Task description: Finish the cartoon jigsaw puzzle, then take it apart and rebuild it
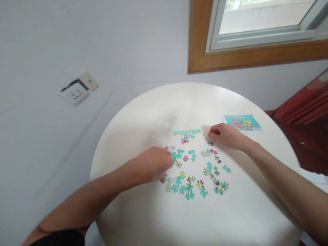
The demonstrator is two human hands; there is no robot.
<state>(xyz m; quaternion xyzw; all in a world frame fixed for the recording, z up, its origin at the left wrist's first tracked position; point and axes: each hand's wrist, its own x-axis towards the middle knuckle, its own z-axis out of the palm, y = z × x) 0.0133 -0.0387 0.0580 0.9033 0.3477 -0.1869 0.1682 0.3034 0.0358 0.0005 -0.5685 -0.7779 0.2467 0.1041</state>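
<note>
Loose jigsaw puzzle pieces (pixel 183 189), mostly turquoise with some pink and yellow, are spread over the middle of a round white table (pixel 205 222). Beyond them lies a joined strip of puzzle (pixel 183 132), with a pink part attached below it. My left hand (pixel 155 164) is over the left edge of the loose pieces; its back hides most of the fingers and whatever is under them. To the right of the strip, my right hand (pixel 222 135) has its fingers curled in, close above a dark puzzle piece (pixel 210 143). Whether anything is between those fingers is too small to see.
A printed picture card (pixel 249 121) with cartoon figures lies at the table's far right, beyond my right hand. The white wall with a socket (pixel 75 94) runs along the left. A wood-framed window (pixel 256 51) is behind, and red cloth (pixel 304 99) hangs at the right.
</note>
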